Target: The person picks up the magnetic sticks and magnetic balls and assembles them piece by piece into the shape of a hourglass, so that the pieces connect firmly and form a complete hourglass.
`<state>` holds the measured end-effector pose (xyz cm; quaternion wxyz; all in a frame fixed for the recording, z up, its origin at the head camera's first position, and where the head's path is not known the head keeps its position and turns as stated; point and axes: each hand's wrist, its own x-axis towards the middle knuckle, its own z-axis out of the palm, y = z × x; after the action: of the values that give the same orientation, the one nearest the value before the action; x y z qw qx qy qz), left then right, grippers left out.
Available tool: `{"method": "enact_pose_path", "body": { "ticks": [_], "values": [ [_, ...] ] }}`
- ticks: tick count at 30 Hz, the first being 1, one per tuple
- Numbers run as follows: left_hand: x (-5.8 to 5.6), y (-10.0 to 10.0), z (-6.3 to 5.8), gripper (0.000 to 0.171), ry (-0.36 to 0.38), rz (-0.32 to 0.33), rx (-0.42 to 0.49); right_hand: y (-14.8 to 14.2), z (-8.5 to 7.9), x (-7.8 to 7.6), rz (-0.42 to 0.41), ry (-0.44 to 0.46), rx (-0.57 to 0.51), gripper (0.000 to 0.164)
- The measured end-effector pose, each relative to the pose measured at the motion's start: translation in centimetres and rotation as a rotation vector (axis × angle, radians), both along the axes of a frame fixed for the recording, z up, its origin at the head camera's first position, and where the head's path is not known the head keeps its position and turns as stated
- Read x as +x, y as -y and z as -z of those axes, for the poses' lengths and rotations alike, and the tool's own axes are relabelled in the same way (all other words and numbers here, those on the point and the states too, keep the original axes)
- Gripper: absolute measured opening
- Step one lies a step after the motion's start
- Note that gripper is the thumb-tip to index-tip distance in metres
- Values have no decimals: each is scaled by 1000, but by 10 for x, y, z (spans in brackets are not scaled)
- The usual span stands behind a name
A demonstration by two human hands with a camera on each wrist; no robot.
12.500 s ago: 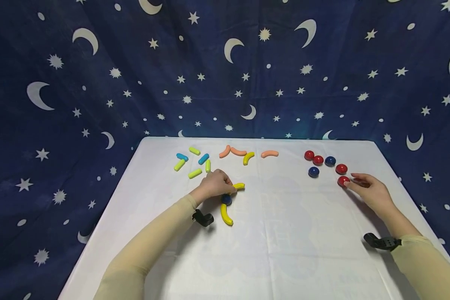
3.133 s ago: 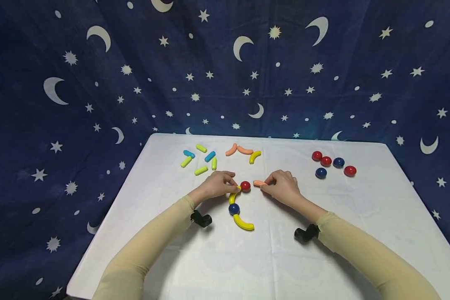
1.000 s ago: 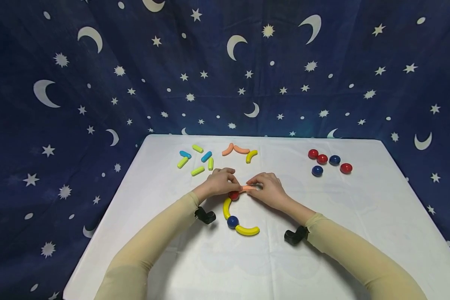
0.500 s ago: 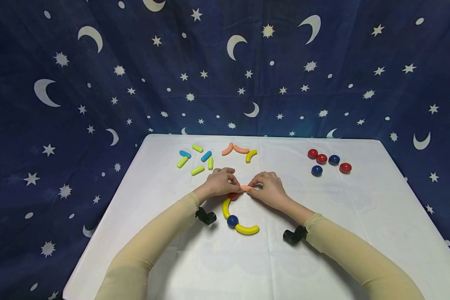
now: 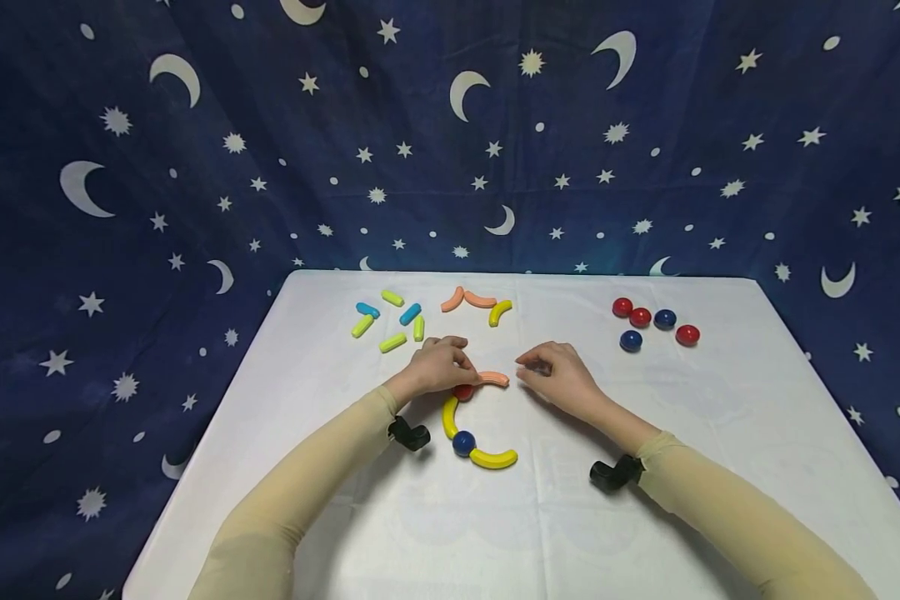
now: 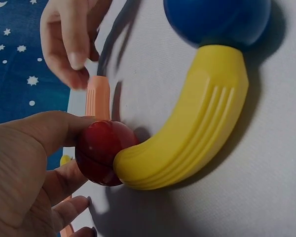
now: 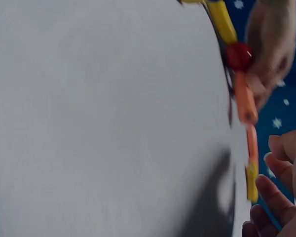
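My left hand (image 5: 437,367) pinches a red ball (image 6: 101,153) between thumb and fingers, the thumb tip right at the near end of a curved orange stick (image 5: 494,378). The orange stick points right from the ball. A curved yellow stick (image 5: 449,417) runs from the red ball down to a blue ball (image 5: 463,443), and a second curved yellow stick (image 5: 494,459) joins that blue ball on its right. Together they make an open C-shaped chain on the table. My right hand (image 5: 562,379) hovers just right of the orange stick's free end, holding nothing, thumb and fingers apart.
Short green sticks (image 5: 393,342) and blue sticks (image 5: 410,314) lie at the back left of the white table (image 5: 570,517). Behind the hands are two curved orange sticks (image 5: 480,300) and a curved yellow stick (image 5: 500,312). Red balls (image 5: 687,335) and blue balls (image 5: 631,341) sit at the back right.
The red ball and an orange stick have joined the yellow and blue chain. In the last half second my right hand let go of the orange stick and moved right; my left stayed.
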<state>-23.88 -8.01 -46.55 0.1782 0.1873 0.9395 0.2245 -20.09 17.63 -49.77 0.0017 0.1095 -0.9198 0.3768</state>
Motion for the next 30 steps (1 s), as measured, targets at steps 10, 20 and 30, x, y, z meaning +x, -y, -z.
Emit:
{"method": "enact_pose_path", "body": {
  "ticks": [10, 20, 30],
  "values": [
    [0, 2, 2, 23, 9, 2, 48, -96, -25, -7, 246, -185, -141, 26],
    [2, 6, 4, 21, 71, -24, 165, -194, -25, 1, 622, -40, -139, 47],
    [1, 8, 4, 21, 103, -31, 198, -229, -8, 2, 580, 175, -93, 77]
  ]
}}
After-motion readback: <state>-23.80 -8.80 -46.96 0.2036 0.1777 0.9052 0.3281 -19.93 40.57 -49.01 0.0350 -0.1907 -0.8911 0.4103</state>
